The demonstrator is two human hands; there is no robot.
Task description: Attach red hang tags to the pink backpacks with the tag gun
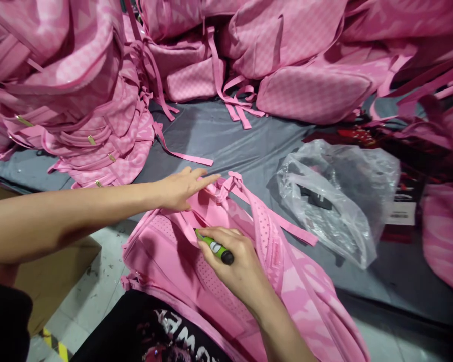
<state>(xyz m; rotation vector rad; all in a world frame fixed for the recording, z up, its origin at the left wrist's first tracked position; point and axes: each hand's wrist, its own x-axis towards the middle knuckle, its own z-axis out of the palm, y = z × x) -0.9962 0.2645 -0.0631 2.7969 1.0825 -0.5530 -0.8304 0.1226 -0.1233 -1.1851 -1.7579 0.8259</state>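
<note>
A pink backpack (226,281) lies across the table's front edge and my lap, its perforated back panel and straps upward. My left hand (184,190) rests at the top of the backpack with its fingers spread, touching the fabric near the knotted strap. In my right hand (234,256) is a green marker (216,246) with a black end; its tip points up and left, close to a pink strap on the panel. My right fingers are wrapped round the marker.
Stacked pink bags (98,100) stand at the left, with more pink bags (313,93) along the back. A clear plastic bag (340,191) with small black items lies right on the grey cloth (226,146). A cardboard box (60,276) is at lower left.
</note>
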